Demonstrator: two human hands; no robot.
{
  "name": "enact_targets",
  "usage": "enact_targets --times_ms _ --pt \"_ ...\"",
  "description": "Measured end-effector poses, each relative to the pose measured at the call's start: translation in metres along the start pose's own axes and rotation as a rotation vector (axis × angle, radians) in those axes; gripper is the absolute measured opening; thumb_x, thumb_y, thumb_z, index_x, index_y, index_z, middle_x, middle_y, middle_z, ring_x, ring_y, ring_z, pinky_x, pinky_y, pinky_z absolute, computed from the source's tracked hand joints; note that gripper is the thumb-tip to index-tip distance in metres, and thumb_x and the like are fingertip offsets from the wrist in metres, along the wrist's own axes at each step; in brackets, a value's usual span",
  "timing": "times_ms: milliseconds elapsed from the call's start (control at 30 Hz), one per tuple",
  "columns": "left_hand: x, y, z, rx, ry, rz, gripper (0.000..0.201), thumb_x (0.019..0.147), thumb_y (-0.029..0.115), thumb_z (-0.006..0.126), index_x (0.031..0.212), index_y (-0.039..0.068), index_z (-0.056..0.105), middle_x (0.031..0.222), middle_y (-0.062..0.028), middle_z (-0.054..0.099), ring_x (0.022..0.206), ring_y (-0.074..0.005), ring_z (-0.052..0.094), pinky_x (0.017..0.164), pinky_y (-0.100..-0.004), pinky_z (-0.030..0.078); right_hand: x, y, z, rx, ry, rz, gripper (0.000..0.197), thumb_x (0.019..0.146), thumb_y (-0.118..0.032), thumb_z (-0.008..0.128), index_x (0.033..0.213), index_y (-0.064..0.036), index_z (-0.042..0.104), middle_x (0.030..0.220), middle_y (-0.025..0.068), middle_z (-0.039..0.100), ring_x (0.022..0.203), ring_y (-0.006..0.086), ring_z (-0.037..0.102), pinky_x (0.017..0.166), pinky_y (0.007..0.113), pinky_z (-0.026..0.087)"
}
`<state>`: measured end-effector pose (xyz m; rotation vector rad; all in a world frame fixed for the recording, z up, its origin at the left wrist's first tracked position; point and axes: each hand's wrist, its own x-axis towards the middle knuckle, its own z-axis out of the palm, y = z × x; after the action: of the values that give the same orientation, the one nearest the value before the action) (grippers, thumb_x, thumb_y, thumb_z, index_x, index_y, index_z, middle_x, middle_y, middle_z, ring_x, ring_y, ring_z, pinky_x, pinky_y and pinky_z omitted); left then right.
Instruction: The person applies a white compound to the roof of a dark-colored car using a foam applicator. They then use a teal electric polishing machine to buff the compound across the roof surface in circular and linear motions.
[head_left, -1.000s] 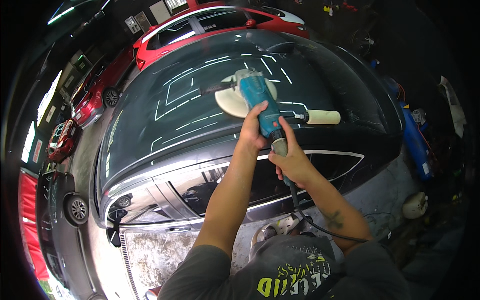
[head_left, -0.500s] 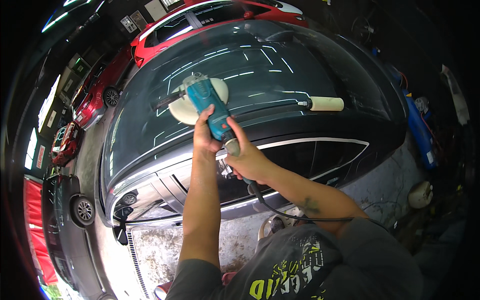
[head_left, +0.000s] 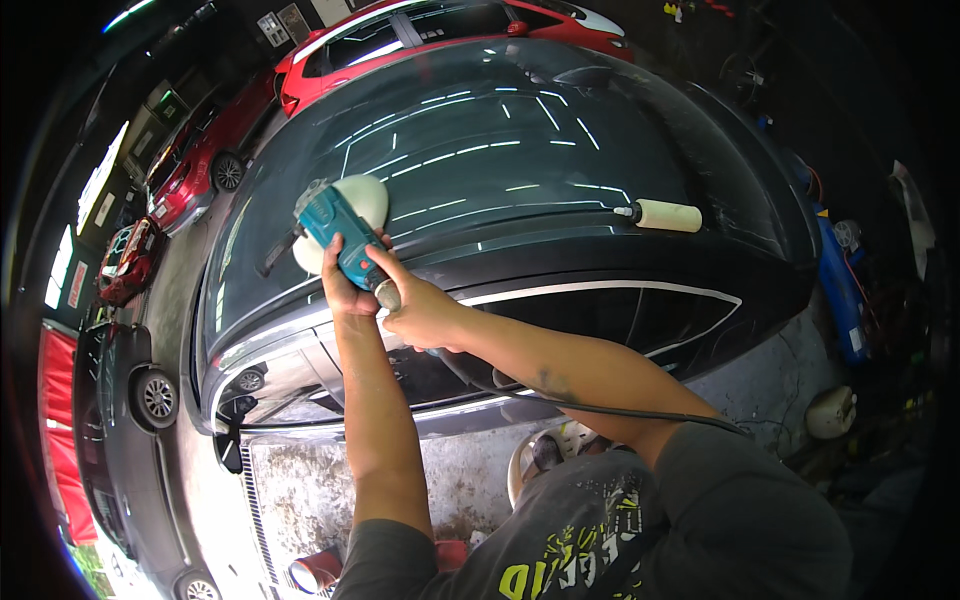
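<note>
Blue, long, hard-plastic polisher (head_left: 345,230): on the left part of the shiny dark grey-green metal car roof (head_left: 470,110), near the roof's close edge. It slants, with its head away from the person.
Left hand (head_left: 347,287): curled round the front of the polisher, thumb on one side and fingers on the other, I think so the heavy end does not wobble.
Right hand (head_left: 425,312): wrapped round the thin grey back grip, maybe so it can steer and the weight is shared.
Black, stick-shaped side handle (head_left: 275,254): pokes out to the left, and no hand is on it.
Black, bendy rubber cord (head_left: 620,409): goes along the right arm up to the sleeve, perhaps so it does not rub on the paint.
Cream, tube-shaped plastic bottle (head_left: 668,215): lies on its side on the roof, well apart from the polisher, likely so it is easy to reach. Its thin tip points left.
Cream, flat, round pad (head_left: 362,200): under the polisher's head. It looks soft. I cannot tell how hard it presses.
Roof skin: smooth and gently curved, with bright lamp lines shining in it and some cloudy patches.
Dark, slick glass side window (head_left: 570,320): below the roof, with a thin silver edge.
</note>
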<state>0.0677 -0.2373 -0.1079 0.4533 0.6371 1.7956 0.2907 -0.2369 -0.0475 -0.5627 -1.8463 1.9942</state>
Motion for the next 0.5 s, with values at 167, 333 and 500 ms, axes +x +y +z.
enact_targets --times_ms 167,333,500 --pt "-0.003 -0.012 0.01 -0.034 0.007 0.053 0.069 0.102 0.05 0.068 0.14 -0.007 0.058 0.126 -0.0265 0.071 0.111 -0.0399 0.074 0.093 -0.0529 0.065 -0.007 -0.003 -0.009 -0.25 0.053 -0.103 0.105 0.093 0.003 0.059 0.179 -0.0304 0.012 0.104 0.0231 0.071 0.059 0.0197 0.064 0.051 0.037 0.049" --pt "-0.008 -0.07 0.058 -0.013 -0.027 0.021 0.058 0.097 0.039 0.077 0.138 0.001 0.058 0.116 -0.0201 0.072 0.104 -0.0369 0.075 0.089 -0.0539 0.065 -0.05 0.018 -0.041 -0.22 0.14 -0.13 0.101 0.093 0.001 0.063 0.179 -0.0249 0.014 0.114 0.0224 0.07 0.081 0.0273 0.071 0.07 0.042 0.055" --pt "0.02 -0.16 0.132 -0.072 -0.065 -0.169 0.058 0.095 0.037 0.082 0.137 0.004 0.058 0.111 -0.0156 0.07 0.099 -0.0341 0.074 0.087 -0.0503 0.065 -0.126 -0.012 -0.094 -0.251 0.383 0.059 0.103 0.094 -0.005 0.071 0.179 -0.0233 0.015 0.11 0.0103 0.067 0.069 0.0159 0.064 0.062 0.035 0.057"
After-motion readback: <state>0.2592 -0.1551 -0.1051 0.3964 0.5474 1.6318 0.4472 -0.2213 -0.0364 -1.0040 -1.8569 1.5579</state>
